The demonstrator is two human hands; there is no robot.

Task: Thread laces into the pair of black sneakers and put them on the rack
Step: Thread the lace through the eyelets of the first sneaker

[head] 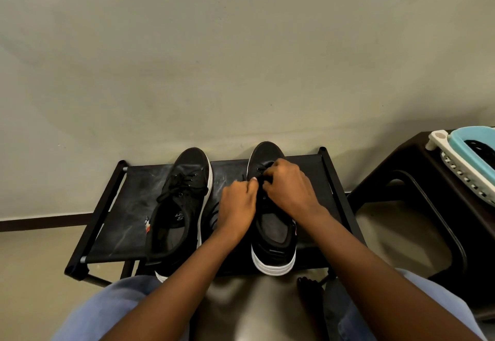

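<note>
Your left hand and right hand meet over the lace area of the right-hand black canvas sneaker with the white sole, fingers curled in and pinching its thin black lace between them. That sneaker stands on the top shelf of the low black fabric-and-metal shoe rack, toe toward the wall. The other black white-soled sneaker lies beside it on the same shelf, already laced and apart from both hands.

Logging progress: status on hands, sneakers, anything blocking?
Left hand and right hand pinching lace on right sneaker. Left sneaker laced, both on rack. Nothing blocking.
</note>
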